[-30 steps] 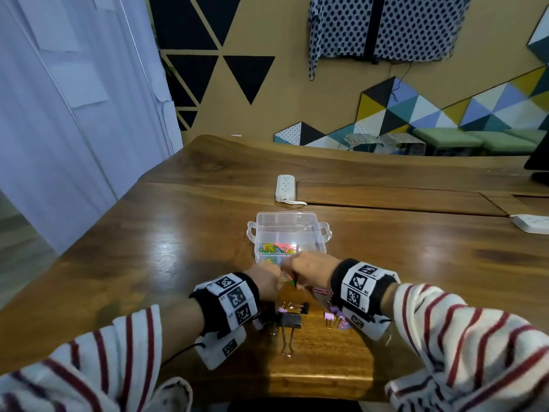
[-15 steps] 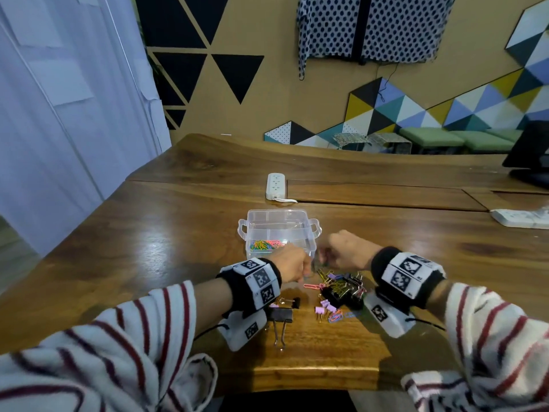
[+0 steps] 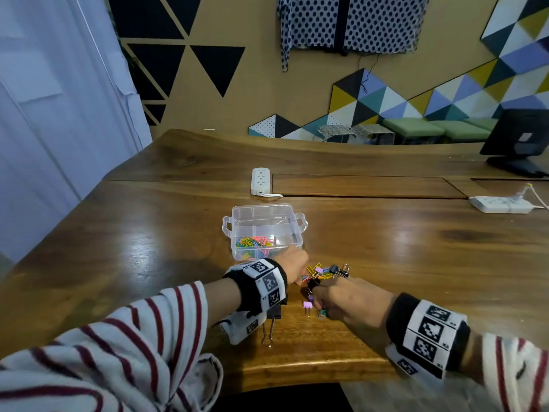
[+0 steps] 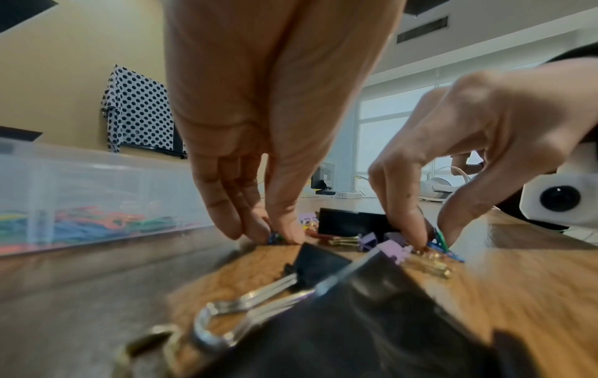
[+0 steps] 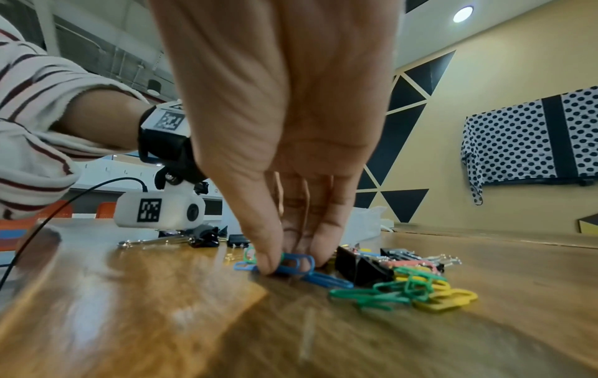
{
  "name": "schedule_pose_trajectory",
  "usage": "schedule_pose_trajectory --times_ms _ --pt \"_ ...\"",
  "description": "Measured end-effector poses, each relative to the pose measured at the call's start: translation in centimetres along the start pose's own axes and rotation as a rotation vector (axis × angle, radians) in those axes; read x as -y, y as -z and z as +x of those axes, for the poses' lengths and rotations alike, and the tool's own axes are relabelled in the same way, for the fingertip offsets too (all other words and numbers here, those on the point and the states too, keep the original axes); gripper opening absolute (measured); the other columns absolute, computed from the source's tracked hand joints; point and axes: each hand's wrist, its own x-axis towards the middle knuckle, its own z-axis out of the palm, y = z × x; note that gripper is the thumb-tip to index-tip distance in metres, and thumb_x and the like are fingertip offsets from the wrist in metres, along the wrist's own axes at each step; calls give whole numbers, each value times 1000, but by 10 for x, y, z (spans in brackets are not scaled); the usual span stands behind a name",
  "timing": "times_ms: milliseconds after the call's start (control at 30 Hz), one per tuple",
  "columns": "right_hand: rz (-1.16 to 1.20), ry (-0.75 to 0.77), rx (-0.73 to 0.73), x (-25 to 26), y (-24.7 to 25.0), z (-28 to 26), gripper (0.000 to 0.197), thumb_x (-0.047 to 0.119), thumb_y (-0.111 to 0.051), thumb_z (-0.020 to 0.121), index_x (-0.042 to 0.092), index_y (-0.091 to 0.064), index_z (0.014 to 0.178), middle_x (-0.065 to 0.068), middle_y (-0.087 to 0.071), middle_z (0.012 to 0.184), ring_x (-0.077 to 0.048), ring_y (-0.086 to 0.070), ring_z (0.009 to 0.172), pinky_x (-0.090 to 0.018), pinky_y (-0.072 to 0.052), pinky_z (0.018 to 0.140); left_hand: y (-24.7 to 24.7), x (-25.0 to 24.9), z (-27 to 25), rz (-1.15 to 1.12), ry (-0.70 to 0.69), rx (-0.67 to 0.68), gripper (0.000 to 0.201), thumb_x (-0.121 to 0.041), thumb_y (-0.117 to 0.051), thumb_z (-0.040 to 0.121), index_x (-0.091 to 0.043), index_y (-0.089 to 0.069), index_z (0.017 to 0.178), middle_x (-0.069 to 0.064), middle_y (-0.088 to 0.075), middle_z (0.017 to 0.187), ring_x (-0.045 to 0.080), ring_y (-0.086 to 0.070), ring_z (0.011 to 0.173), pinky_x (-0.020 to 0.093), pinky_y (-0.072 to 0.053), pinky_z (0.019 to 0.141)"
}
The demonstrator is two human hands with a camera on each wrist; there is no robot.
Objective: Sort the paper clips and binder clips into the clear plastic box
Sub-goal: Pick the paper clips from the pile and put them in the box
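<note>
Now, your right hand pinches a blue wire paper clip on the glossy brown wooden table; your left hand pinches another small clip. Lift each free of the tangled pile, then drop it into the clear plastic box just beyond. Triangle-patterned walls stand behind.

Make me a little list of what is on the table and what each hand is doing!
box: clear plastic box on the wooden table, lid off
in the box: colourful paper clips in the near compartment
loose pile: paper clips and binder clips on the table, in front of the box
left hand: pinches a small clip at the pile's edge
right hand: pinches blue paper clips against the table
big black binder clip: lies by the left wrist
also there: two white power strips
</note>
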Motion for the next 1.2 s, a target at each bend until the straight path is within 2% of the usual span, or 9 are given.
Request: schedule_pose_trajectory --times_ms 133,300,400,500,633,867,967,1100,1200 --pt "-1 30 -16 0 2 4 11 10 -56 82 13 -55 92 -4 -58 101 -23 -56 86 -36 -47 71 4 -7 -5 59 25 54 19 0 -61 83 10 -64 97 23 -66 95 34 -64 98 39 -52 85" --pt "152 53 -73 -5 -3 2 10 1 -54 81 8 -59 87 4 -49 95 -9 -49 75 -12 -38 58 8 -17 -8 141 80 77 30 -5 -52 86 -5 -41 57 9 -41 62 27 -50 76 32 -44 64" --pt "247 9 -153 -14 2 1 9 5 -64 78 8 -62 86 3 -57 87 -6 -53 69 -5 -38 58 13 -14 -10 121 47 142 19 -7 -50 87 6 -60 78 21 -54 74 31 -55 81 30 -38 55" --pt "361 -79 -237 -23 5 -2 11 10 -71 76 7 -66 86 10 -67 70 4 -55 57 -1 -38 55 14 3 -12 50 2 224 16 -10 -58 82 0 -65 93 10 -56 79 22 -53 74 27 -43 63" --pt "622 -190 -332 -34 -5 -5 19 6 -73 72 18 -60 69 31 -58 53 11 -53 51 -3 -39 55 31 29 -25 -131 24 202 22 -15 -62 83 -4 -65 103 -7 -56 65 4 -51 57 20 -45 63" --pt "951 -254 -361 -39 -9 2 19 2 -76 69 16 -64 65 9 -65 51 -1 -58 49 -17 -48 57 88 77 -39 -307 97 -150 10 -14 -65 83 -14 -62 92 -9 -57 67 -8 -55 46 0 -41 46" --pt "971 -251 -374 -34 -6 8 13 5 -78 68 11 -67 68 6 -66 57 -4 -58 52 -21 -48 60 85 91 -31 -267 168 -247 12 -13 -66 82 -9 -65 93 -7 -56 68 0 -52 55 2 -42 47" --pt "927 -235 -355 -30 1 11 9 13 -78 70 14 -69 73 -2 -67 70 -13 -60 64 -28 -48 67 73 93 -20 -211 205 -250 17 -11 -65 81 -5 -65 97 -6 -54 73 12 -54 73 23 -48 73" --pt "875 -246 -337 -31 5 12 9 11 -75 73 17 -68 73 -3 -67 71 -8 -61 63 -28 -51 71 69 90 -14 -192 209 -258 14 -9 -65 81 -6 -65 95 -2 -56 79 13 -53 78 24 -45 73"
